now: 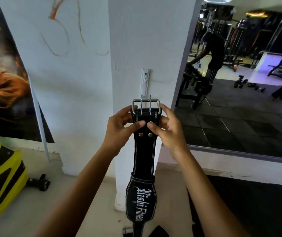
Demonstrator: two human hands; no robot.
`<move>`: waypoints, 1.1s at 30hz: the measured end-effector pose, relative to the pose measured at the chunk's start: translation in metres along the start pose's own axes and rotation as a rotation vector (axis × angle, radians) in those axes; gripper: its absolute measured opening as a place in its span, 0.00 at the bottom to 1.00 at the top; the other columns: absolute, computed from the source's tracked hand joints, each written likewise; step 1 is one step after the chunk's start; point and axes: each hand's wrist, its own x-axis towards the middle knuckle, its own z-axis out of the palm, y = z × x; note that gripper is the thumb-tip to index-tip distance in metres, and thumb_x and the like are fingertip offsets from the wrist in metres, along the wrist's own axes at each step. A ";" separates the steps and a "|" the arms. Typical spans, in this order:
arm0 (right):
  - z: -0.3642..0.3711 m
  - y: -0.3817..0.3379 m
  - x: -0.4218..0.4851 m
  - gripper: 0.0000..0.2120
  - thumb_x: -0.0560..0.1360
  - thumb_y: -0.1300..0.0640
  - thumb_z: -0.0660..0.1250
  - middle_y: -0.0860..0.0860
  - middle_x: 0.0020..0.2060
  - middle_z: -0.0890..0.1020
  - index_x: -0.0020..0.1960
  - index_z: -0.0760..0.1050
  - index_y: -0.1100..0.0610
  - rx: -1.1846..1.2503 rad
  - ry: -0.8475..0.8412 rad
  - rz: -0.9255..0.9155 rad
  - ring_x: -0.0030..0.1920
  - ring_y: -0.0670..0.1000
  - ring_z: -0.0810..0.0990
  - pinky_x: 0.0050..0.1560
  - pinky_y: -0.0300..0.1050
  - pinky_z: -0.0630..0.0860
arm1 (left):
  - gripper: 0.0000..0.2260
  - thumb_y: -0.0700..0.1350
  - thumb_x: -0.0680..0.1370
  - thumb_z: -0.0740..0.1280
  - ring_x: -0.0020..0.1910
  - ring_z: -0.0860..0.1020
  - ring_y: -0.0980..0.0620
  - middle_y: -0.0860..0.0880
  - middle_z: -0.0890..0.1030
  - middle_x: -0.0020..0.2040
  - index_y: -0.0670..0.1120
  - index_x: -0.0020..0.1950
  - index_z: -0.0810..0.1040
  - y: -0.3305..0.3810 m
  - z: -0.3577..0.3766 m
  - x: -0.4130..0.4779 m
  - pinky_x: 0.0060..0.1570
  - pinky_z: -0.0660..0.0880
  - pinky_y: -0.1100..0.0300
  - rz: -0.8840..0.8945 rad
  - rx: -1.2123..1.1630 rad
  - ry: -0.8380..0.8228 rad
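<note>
Matt, probably leather belt (143, 151); shiny metal buckle (146, 104)

White pillar (143, 40), wall mirror (239, 100)

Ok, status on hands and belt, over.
Both holding: left hand and right hand pinch belt just below buckle. Belt hangs straight down, buckle up. White wall hook right above buckle, nothing between.

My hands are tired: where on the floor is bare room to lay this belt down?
Bare pale floor lies between the small dumbbell and the white pillar, left of the belt. The dark mat below the mirror is bare too. Crowded: dark items lie right under the belt's hanging end.
</note>
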 end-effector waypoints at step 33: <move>0.028 -0.302 0.307 0.09 0.71 0.58 0.74 0.57 0.46 0.87 0.50 0.84 0.61 -0.076 0.390 -0.449 0.48 0.57 0.86 0.55 0.57 0.82 | 0.27 0.47 0.68 0.76 0.49 0.83 0.47 0.45 0.82 0.49 0.46 0.66 0.76 0.258 -0.017 0.357 0.55 0.79 0.45 0.595 -0.004 0.038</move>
